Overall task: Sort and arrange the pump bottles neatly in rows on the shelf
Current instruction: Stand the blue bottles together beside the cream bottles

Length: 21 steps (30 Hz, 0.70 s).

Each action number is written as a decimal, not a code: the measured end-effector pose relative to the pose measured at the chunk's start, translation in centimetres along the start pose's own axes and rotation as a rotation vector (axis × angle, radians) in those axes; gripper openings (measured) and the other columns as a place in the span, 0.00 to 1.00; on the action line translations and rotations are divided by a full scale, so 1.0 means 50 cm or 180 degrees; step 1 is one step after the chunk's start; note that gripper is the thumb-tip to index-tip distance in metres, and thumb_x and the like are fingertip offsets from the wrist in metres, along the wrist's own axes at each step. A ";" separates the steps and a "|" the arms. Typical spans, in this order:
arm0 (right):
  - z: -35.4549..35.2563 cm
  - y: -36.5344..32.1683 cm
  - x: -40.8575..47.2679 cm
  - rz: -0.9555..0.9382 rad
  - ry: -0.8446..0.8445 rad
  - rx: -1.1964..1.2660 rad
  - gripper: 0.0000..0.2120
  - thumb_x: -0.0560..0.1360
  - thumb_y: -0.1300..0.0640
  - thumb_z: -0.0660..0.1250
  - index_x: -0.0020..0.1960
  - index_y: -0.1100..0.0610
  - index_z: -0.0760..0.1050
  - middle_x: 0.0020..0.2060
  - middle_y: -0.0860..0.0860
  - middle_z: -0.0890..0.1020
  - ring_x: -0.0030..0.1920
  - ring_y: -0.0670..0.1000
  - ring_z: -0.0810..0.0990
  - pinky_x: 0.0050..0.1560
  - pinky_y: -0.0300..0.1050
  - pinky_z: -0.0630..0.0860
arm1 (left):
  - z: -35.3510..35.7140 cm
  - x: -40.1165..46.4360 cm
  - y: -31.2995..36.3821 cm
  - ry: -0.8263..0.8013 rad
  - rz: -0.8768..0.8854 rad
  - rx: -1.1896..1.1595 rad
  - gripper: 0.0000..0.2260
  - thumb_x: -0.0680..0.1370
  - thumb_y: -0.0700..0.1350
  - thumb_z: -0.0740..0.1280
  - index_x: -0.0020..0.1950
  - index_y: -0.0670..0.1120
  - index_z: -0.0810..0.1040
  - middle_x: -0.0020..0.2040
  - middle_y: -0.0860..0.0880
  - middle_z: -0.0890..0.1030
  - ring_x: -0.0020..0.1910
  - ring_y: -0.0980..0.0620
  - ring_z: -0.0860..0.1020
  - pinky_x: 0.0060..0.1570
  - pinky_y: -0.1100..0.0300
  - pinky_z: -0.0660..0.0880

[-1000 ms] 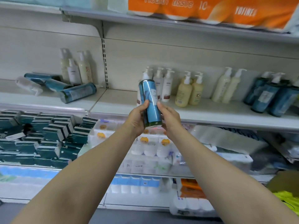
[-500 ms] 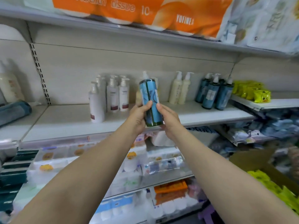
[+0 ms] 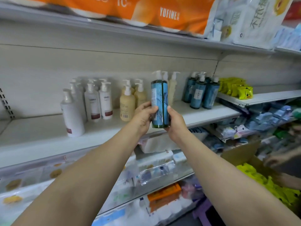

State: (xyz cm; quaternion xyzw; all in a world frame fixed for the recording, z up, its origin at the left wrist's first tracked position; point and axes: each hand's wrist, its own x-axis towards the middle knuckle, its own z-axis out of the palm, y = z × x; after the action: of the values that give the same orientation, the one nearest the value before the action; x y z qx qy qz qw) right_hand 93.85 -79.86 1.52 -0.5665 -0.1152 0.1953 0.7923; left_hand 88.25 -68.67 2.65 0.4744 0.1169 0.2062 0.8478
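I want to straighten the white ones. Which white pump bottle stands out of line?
The leftmost white bottle: it stands alone near the shelf front edge, ahead of the others grouped behind.

Blue pump bottle (image 3: 159, 104) gripped upright between left hand (image 3: 144, 117) and right hand (image 3: 175, 123). Cream pump bottles (image 3: 127, 103) just beyond left hand, blue pump bottles (image 3: 201, 93) beyond right hand, white pump bottles (image 3: 91, 103) farther left, on the shelf (image 3: 40, 136).

Both hands, the left hand (image 3: 144, 115) and the right hand (image 3: 175, 123), are holding the tall teal pump bottle (image 3: 160, 104) upright before the pale metal shelf (image 3: 40, 136), where white plastic pump bottles (image 3: 91, 103) are standing left, cream pump bottles (image 3: 128, 103) behind it, and dark teal pump bottles (image 3: 201, 93) right.
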 end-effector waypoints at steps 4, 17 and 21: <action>-0.029 0.001 0.036 0.0108 0.0003 0.0170 0.16 0.85 0.51 0.56 0.64 0.55 0.78 0.52 0.54 0.86 0.52 0.54 0.85 0.50 0.50 0.80 | 0.026 0.028 -0.013 0.0007 0.0000 0.0032 0.21 0.74 0.27 0.68 0.67 0.36 0.71 0.48 0.44 0.82 0.43 0.50 0.83 0.38 0.60 0.81; -0.157 -0.029 0.204 -0.0036 -0.0025 0.0054 0.25 0.74 0.52 0.68 0.66 0.64 0.76 0.56 0.62 0.84 0.57 0.60 0.83 0.61 0.57 0.79 | 0.165 0.193 -0.069 0.0230 -0.0227 0.0782 0.31 0.65 0.31 0.77 0.66 0.39 0.73 0.55 0.41 0.84 0.49 0.44 0.84 0.37 0.56 0.81; -0.236 -0.053 0.261 -0.0212 -0.0139 -0.0225 0.25 0.66 0.55 0.66 0.61 0.62 0.80 0.54 0.62 0.84 0.56 0.61 0.82 0.60 0.57 0.78 | 0.231 0.249 -0.108 0.0280 -0.0236 0.0866 0.33 0.64 0.32 0.79 0.65 0.42 0.71 0.56 0.42 0.82 0.51 0.45 0.83 0.39 0.53 0.81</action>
State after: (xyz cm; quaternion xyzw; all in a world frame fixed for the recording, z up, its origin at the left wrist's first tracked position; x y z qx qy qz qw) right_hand 110.81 -84.91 -0.41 -0.5856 -0.1580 0.1770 0.7751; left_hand 105.12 -74.19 4.06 0.5708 0.1983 0.1776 0.7768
